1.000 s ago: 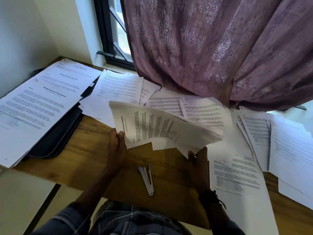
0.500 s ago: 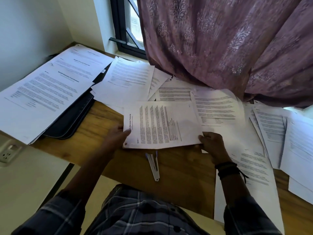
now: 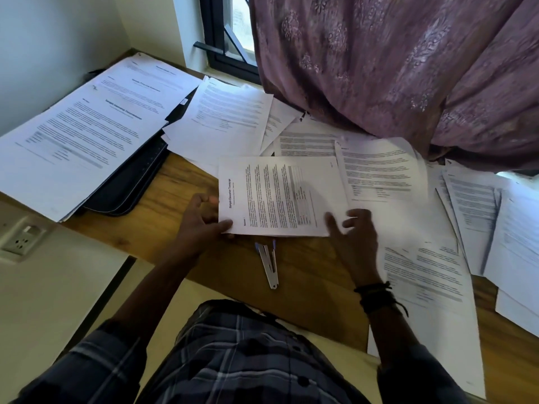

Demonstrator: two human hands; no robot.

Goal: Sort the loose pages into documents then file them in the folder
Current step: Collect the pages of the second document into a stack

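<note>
A stack of printed pages [image 3: 280, 196] lies flat on the wooden desk [image 3: 163, 228], turned sideways with its title toward the left. My left hand [image 3: 201, 220] pinches its lower-left corner, thumb on top of the paper. My right hand [image 3: 355, 237] rests with spread fingers on the stack's lower-right edge, slightly blurred. The dark folder [image 3: 128, 182] sits at the left, mostly covered by a sorted pile of pages [image 3: 87, 132]. Loose pages [image 3: 382, 176] spread behind and to the right.
A white stapler [image 3: 269, 263] lies on the desk just in front of the stack. A purple curtain [image 3: 393, 68] hangs over the far pages. More sheets [image 3: 425, 287] overhang the front right edge. A wall socket [image 3: 20, 240] is at the lower left.
The stack was held up and fanned in both hands; it now lies flat on the desk. My right hand has loosened its grip and spread its fingers.
</note>
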